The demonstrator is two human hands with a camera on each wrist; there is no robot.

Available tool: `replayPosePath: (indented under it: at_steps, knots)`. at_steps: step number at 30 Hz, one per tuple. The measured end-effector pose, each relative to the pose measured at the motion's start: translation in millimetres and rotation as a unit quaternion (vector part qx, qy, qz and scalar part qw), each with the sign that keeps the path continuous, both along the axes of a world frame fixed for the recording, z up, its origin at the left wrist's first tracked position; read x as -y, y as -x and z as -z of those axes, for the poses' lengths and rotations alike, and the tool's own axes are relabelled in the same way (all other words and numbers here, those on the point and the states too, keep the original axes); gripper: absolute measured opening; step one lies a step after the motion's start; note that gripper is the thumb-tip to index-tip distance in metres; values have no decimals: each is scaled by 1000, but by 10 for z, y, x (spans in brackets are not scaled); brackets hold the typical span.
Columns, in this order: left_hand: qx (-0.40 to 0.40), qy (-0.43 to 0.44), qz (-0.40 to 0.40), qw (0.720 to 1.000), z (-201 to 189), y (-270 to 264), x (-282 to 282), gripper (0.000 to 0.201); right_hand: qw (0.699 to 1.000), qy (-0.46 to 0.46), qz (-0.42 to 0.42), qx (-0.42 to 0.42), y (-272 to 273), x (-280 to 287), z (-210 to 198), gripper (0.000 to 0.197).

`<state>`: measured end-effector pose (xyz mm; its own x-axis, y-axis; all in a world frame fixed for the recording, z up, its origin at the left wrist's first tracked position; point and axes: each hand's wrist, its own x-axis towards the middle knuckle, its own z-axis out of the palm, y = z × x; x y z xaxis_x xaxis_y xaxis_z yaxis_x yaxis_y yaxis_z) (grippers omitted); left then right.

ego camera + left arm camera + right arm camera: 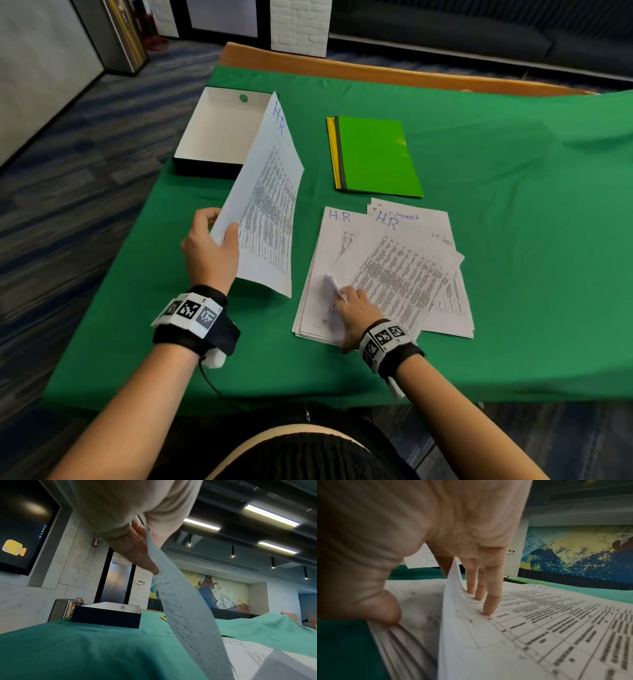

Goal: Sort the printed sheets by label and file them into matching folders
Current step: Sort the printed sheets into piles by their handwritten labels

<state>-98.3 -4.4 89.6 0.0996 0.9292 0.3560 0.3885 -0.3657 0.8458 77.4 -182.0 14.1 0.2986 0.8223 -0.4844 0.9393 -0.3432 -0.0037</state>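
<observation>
Nearest the camera are the person's forearms with tagged wristbands; on the left, the left hand pinches an "H.R" sheet by its near edge, thumb on the printed face, holding it raised and curling above the green-draped worktop; behind it stands an open dark box with a white inside. Further right, the right hand rests on the loose pile of printed sheets, thumb at the pile's edge, fingertips pressing the top "H.R." page while its corner curls up. Beyond the pile lie the green folder and a yellow folder stacked beneath it, both closed. Sorting looks to be in hand, with no filing visible so far; the next move likely calls for peeling that top page cleanly off and joining it to the held one without dragging the sheets below.
</observation>
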Motion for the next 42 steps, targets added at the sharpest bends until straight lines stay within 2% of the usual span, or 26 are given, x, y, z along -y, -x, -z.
replayPosePath:
  at_steps: [5, 9, 13, 16, 18, 20, 22, 27, 32, 35, 39, 42]
  knots:
    - [8, 1, 3, 1000, 22, 0, 6, 21, 1000, -23, -8, 10, 11, 11, 36, 96]
    - [9, 1, 3, 1000, 23, 9, -11, 21, 998, -64, -2, 0, -34, 53, 45, 75]
    - [8, 0, 6, 1000, 25, 30, -31, 21, 998, -58, -4, -16, 55, 77, 43, 84]
    - [-12, 2, 9, 1000, 38, 51, -16, 23, 997, -56, 42, -25, 301, 7, 78, 85]
    - [-52, 25, 15, 998, 95, 86, -2, 35, 994, -59, 90, -28, 433, -70, 118, 85]
    - [-96, 56, 15, 994, 220, 162, -2, 55, 990, -59, 121, -30, 505, -133, 143, 81]
    - [-116, 84, 9, 990, 368, 269, -23, 63, 988, -55, 140, -29, 530, -178, 153, 77]
    - [-161, 106, -62, 979, 667, 596, -144, 37, 986, -57, 151, -27, 537, -208, 149, 77]
    - [-239, 105, -120, 958, 887, 951, -266, 29, 988, -52, 138, -38, 474, -213, 139, 69]
    - [-233, 102, -70, 964, 910, 940, -177, 26, 989, -54, 131, -28, 471, -212, 124, 68]
    - [-234, 100, 75, 964, 937, 728, 70, 22, 988, -51, 145, -19, 489, -213, 154, 62]
    - [-249, 121, 182, 944, 934, 509, 187, 20, 987, -80, 140, -27, 436, -179, 98, 38]
